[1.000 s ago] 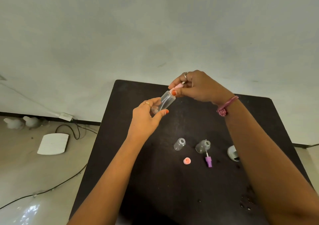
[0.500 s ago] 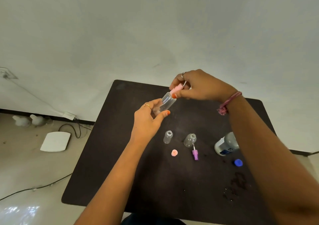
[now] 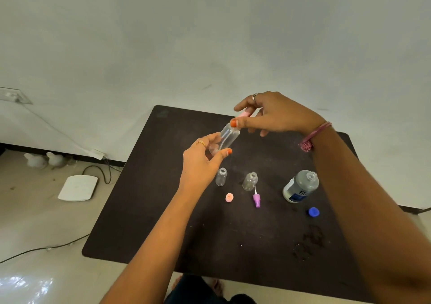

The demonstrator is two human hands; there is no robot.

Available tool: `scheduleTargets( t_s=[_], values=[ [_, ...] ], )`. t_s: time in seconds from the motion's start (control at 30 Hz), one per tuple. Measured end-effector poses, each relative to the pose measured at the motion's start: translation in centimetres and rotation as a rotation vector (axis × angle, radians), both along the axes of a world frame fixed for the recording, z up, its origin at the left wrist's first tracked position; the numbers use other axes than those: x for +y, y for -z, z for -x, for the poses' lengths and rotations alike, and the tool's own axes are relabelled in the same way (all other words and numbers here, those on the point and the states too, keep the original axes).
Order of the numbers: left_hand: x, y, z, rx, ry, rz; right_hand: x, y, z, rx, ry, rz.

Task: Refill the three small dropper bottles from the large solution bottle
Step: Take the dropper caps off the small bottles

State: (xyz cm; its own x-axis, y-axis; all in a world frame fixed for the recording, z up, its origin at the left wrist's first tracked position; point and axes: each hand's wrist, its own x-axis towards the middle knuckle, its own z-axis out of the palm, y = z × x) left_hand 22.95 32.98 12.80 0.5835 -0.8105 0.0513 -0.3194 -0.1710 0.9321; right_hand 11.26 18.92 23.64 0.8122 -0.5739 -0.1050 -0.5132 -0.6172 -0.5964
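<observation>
My left hand (image 3: 202, 163) grips a clear small dropper bottle (image 3: 227, 138), tilted, above the dark table (image 3: 163, 210). My right hand (image 3: 275, 114) pinches its pink cap (image 3: 244, 112) at the bottle's neck. Two more small clear bottles stand uncapped on the table: one (image 3: 221, 177) left, one (image 3: 250, 181) right. A pink cap (image 3: 229, 197) and a purple dropper cap (image 3: 256, 199) lie in front of them. The large solution bottle (image 3: 300, 186) stands uncapped at the right, its blue cap (image 3: 313, 211) lying beside it.
Wet spots (image 3: 310, 243) mark the table's right front. On the floor at left lie a white flat device (image 3: 78, 188), cables (image 3: 102, 173) and two white lumps (image 3: 45, 160). A pale wall stands behind the table.
The view has shifted so the large bottle and blue cap show fully. Both hands stay on the raised bottle; the pink cap sits slightly further from the neck.
</observation>
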Motion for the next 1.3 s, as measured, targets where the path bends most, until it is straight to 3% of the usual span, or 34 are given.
scheduleTargets(
  t_s=[0.5, 0.8, 1.3],
  values=[
    [0.5, 0.2, -1.1, -0.001, 0.011, 0.001, 0.5, -0.7, -1.3, 0.017, -0.095, 0.000],
    [0.3, 0.7, -4.3, -0.009, 0.075, -0.018, 0.9, -1.0, -3.5, 0.057, 0.008, -0.071],
    [0.1, 2.1, -10.9, 0.093, 0.085, -0.065, -0.2, -2.5, -6.2, -0.065, 0.206, -0.094]
  ],
)
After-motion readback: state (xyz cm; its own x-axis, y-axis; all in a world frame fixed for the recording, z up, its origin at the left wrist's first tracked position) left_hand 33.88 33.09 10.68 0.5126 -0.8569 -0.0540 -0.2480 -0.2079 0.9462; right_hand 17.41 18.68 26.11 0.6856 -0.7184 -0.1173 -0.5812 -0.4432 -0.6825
